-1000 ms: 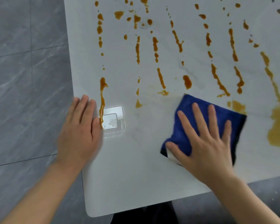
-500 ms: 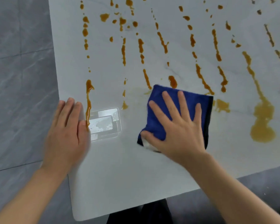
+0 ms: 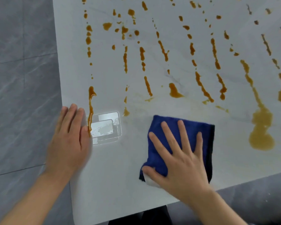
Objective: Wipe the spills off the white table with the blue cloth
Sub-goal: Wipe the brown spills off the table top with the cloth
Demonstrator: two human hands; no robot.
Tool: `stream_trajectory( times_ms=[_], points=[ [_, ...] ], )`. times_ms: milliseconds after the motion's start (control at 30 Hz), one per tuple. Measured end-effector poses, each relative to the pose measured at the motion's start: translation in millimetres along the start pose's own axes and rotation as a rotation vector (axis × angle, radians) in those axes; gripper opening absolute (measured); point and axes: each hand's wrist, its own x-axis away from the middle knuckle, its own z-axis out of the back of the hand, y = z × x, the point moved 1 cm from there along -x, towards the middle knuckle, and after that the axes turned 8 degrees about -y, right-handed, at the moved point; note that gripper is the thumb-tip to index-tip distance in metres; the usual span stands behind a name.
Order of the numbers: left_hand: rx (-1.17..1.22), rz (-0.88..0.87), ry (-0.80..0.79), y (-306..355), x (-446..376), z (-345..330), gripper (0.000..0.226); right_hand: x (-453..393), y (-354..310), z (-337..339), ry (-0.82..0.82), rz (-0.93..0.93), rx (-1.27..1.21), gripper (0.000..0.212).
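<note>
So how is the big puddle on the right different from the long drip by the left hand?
The big puddle is wide, blobby and pale yellow-brown. The long drip is thin, straight and darker orange. The puddle lies clear of both hands; the drip runs down to the left hand and crosses a bright reflection. Neither is under the blue cloth, and both are unwiped spills on the white table.

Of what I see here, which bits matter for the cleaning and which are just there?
Part of the job:
- blue cloth, under the flat right hand
- orange-brown spills
- white table
- left hand, flat at the table's edge

Just there:
- bright window-like reflection on the table
- grey tiled floor
</note>
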Motion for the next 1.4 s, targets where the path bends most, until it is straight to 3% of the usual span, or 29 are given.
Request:
stream_trajectory(
  times_ms=[100,233,400,533,700,867,1033,1233,1400],
  points=[
    [0.006,-0.006,-0.001,-3,0,-1,0.063,-35,21,14,0.034,-0.041,0.030,0.076],
    [0.007,-0.003,0.007,-3,0,-2,0.061,-70,79,35,0.054,-0.267,-0.052,0.079],
    [-0.010,-0.019,0.010,-3,0,-1,0.058,-29,109,30,-0.002,-0.443,-0.115,0.081],
    [-0.012,-0.036,0.014,-4,-1,-2,0.057,6,72,12,-0.042,-0.340,-0.079,0.083],
    [0.022,-0.003,0.005,-4,0,-4,0.059,-13,63,15,-0.037,-0.150,0.013,0.079],
    [0.026,-0.002,-0.023,-4,0,-1,0.061,-38,111,30,0.021,-0.345,-0.031,0.078],
    [-0.003,-0.020,-0.026,-4,0,0,0.059,6,130,21,-0.035,-0.533,-0.169,0.076],
    [0.007,-0.004,-0.025,-1,-1,0,0.060,29,100,10,-0.089,-0.443,-0.182,0.079],
    [0.029,0.003,-0.028,-2,0,0,0.061,7,117,20,-0.047,-0.341,-0.075,0.076]
  ],
)
